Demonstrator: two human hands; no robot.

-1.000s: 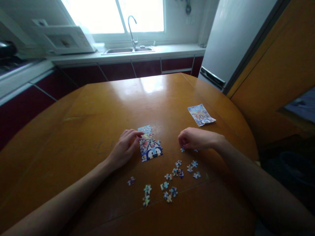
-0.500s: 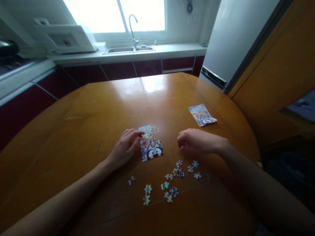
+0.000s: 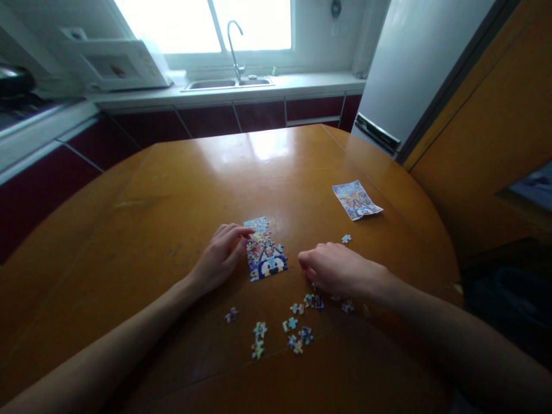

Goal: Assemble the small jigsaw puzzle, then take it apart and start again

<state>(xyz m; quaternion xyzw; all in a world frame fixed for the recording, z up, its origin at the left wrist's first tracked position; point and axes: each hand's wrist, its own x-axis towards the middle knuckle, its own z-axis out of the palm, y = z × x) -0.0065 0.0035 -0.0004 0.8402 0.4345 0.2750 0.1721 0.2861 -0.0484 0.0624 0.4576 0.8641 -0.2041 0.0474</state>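
Note:
A partly joined jigsaw puzzle (image 3: 269,253) lies at the middle of the table, with a blue cartoon dog's face along its bottom and a ragged right edge. My left hand (image 3: 226,250) rests along its left side, fingers loosely stretched and the index fingertip touching the upper part. To the right of the puzzle, my right hand (image 3: 330,267) is low over the table with its fingers curled together; anything between them is hidden. It partly covers some loose puzzle pieces (image 3: 314,301). One light blue puzzle piece (image 3: 346,238) lies just beyond its knuckles.
More loose pieces (image 3: 297,344) are scattered nearer me, with a small group (image 3: 259,339) and a single piece (image 3: 232,314) farther left. A creased picture sheet (image 3: 357,200) lies at the right. Beyond the wooden table (image 3: 194,178) are a sink (image 3: 211,84) and a fridge (image 3: 414,75).
My right hand has shifted left and nearer to me, now over some loose pieces. The light blue piece behind it has come into view. My left hand stays at the puzzle.

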